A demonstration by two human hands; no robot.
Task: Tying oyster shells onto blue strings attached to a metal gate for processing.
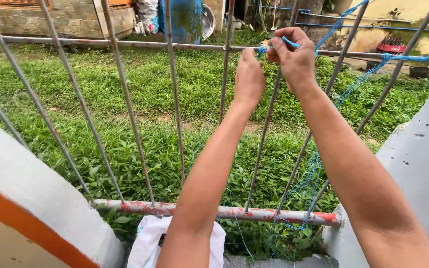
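Reaching both arms up to the thin grey metal top rail (pixel 125 43) of the railing, because that is where the thin blue string (pixel 290 42) is crossing it. Pinching the string with the left hand (pixel 249 79), fingers closed together on a short bit of it right at the rail, seemingly to be keeping it taut. Gripping another stretch with the right hand (pixel 295 57), fingers curled shut around it just above the rail, close beside the left. Trailing down from there along the slanted grey metal bars (pixel 266 131) in loose blue strands towards the rusty red-flecked bottom rail (pixel 224 212). Lying below, against the left forearm, a white cloth bag (pixel 147 243); green grass (pixel 140 99) beyond
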